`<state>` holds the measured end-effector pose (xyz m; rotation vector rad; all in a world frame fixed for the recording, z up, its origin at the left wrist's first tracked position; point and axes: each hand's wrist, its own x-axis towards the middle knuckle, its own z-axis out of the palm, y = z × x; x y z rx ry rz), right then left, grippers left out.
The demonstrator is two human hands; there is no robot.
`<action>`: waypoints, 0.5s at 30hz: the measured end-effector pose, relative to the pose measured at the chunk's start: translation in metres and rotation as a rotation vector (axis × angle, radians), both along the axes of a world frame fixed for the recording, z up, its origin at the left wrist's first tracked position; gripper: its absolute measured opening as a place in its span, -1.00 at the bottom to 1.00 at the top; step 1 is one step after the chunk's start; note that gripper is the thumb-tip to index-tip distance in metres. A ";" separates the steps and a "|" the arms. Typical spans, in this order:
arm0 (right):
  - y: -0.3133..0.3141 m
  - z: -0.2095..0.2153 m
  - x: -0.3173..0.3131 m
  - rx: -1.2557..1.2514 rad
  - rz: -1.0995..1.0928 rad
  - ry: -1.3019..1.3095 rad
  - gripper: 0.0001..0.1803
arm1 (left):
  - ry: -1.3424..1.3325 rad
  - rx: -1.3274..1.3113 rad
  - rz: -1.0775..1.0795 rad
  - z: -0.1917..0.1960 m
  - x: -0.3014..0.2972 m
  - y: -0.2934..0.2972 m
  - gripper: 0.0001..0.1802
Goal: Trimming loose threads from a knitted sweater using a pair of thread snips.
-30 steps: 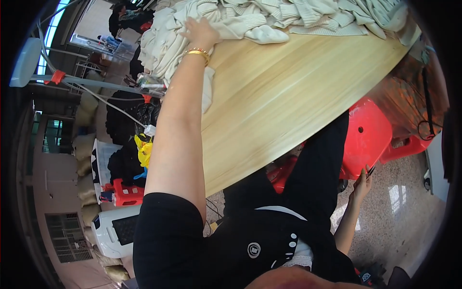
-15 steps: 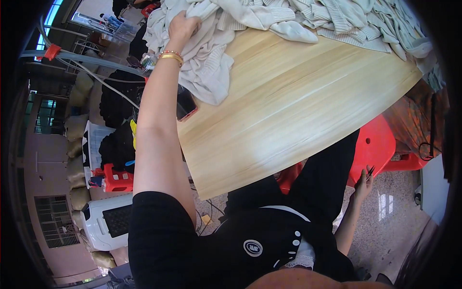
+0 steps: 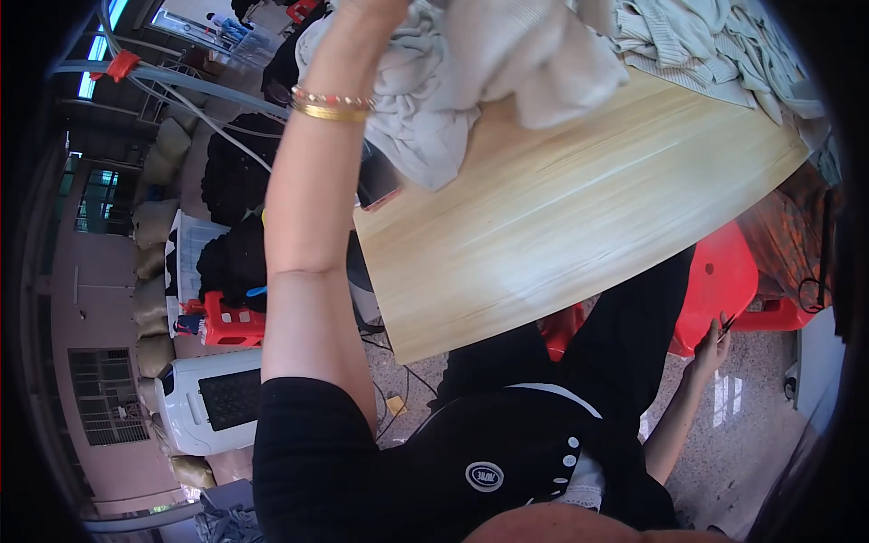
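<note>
My left arm reaches up over the table's left side, and my left hand [image 3: 373,11] is at the top edge of the view. Its fingers are partly cut off, but it appears closed on a cream knitted garment [image 3: 534,68], which hangs raised and blurred above the heap. More pale knitwear [image 3: 421,127] lies crumpled below that hand. Down at the right, beside a red stool [image 3: 724,262], my right hand [image 3: 709,353] is closed around small dark thread snips [image 3: 727,325], their tips pointing up.
The wooden table [image 3: 579,217] spans the middle, with a dark phone [image 3: 376,185] at its left edge. Pale knitwear [image 3: 692,54] is piled at the back right. Cables [image 3: 403,385] trail on the floor. Left stand a red crate [image 3: 231,321] and a white appliance [image 3: 190,403].
My left hand has moved up and slightly right, and a cream garment has lifted off the heap and swung right. My right hand still holds the snips low; the whole view has shifted slightly.
</note>
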<state>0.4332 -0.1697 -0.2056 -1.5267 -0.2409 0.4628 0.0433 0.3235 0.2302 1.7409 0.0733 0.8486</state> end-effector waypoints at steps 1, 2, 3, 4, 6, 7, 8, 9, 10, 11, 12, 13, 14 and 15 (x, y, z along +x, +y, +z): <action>-0.013 -0.002 0.002 -0.048 -0.035 -0.023 -0.63 | 0.166 0.059 0.141 -0.030 0.022 -0.025 -0.41; -0.020 -0.003 0.002 -0.081 -0.050 -0.015 -0.63 | 0.068 0.005 0.154 -0.035 0.060 -0.104 -0.57; -0.009 -0.002 -0.002 -0.042 -0.020 0.009 -0.63 | 0.339 0.132 0.298 -0.066 0.037 -0.096 -0.62; -0.007 -0.002 -0.003 -0.029 -0.018 0.030 -0.63 | 0.330 0.082 0.206 -0.084 0.056 -0.141 -0.55; -0.004 0.003 -0.008 -0.043 -0.003 0.030 -0.64 | 0.730 0.580 0.197 -0.131 0.049 -0.167 -0.51; -0.007 0.001 -0.008 -0.034 -0.001 0.021 -0.64 | 0.883 0.819 0.143 -0.145 0.050 -0.175 -0.53; -0.007 -0.001 -0.008 -0.019 0.011 0.017 -0.64 | 0.795 0.848 0.192 -0.158 0.040 -0.175 -0.47; -0.008 -0.002 -0.007 -0.023 0.005 0.019 -0.64 | 0.724 0.657 0.289 -0.160 0.030 -0.169 -0.52; -0.010 -0.004 -0.004 -0.030 -0.001 0.002 -0.64 | 0.650 0.465 0.379 -0.158 0.020 -0.157 -0.57; -0.014 -0.006 -0.002 -0.038 -0.007 -0.013 -0.65 | 0.614 0.345 0.471 -0.152 0.011 -0.142 -0.60; -0.016 -0.006 0.000 -0.036 -0.016 -0.004 -0.64 | 0.547 0.532 0.682 -0.155 -0.003 -0.117 -0.59; -0.016 -0.008 0.003 -0.035 -0.017 -0.001 -0.64 | 0.470 0.721 0.894 -0.162 -0.021 -0.091 -0.58; -0.019 -0.009 0.006 -0.034 -0.021 -0.007 -0.64 | 0.499 0.746 1.080 -0.165 -0.033 -0.072 -0.58; -0.023 -0.010 0.007 -0.035 -0.023 -0.010 -0.64 | 0.529 0.767 1.267 -0.165 -0.044 -0.058 -0.57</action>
